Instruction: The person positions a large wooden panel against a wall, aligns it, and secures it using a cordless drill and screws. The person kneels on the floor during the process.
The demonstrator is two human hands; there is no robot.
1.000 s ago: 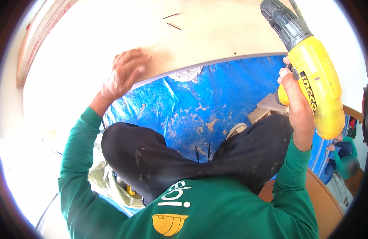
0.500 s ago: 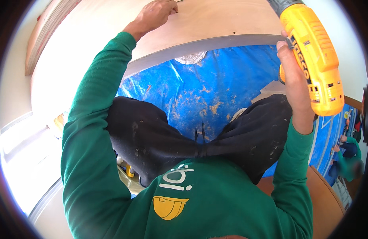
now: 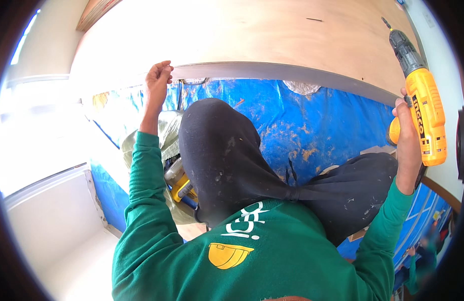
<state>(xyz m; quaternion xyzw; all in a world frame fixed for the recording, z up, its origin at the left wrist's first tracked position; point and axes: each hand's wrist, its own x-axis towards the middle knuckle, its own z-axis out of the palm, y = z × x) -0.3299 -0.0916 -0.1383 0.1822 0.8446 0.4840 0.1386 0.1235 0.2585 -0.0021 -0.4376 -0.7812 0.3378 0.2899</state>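
My right hand (image 3: 407, 131) grips a yellow cordless drill (image 3: 429, 118) at the right. Its black chuck (image 3: 407, 50) points up and away, with a bit at the tip over the board. At the near edge of the large pale wooden board (image 3: 272, 35), my left hand (image 3: 159, 83) is raised with its fingers curled and thumb drawn in. Whether it holds anything small, I cannot make out. Further back on the board is a thin dark screw (image 3: 314, 19), apart from both hands. A small dark hole (image 3: 362, 79) shows near the board's front edge.
Beneath the board lies a blue tarp (image 3: 287, 125) strewn with sawdust. Beside my left knee, an open bag (image 3: 167, 135) has a yellow power tool (image 3: 182, 188) by it. A bright window (image 3: 36, 145) is at the left. Another person (image 3: 423, 261) is at the far right.
My left hand has left the screw on the board and drawn back left to the near edge. The view has turned left. My right hand still holds the drill, its whole chuck and bit now showing.
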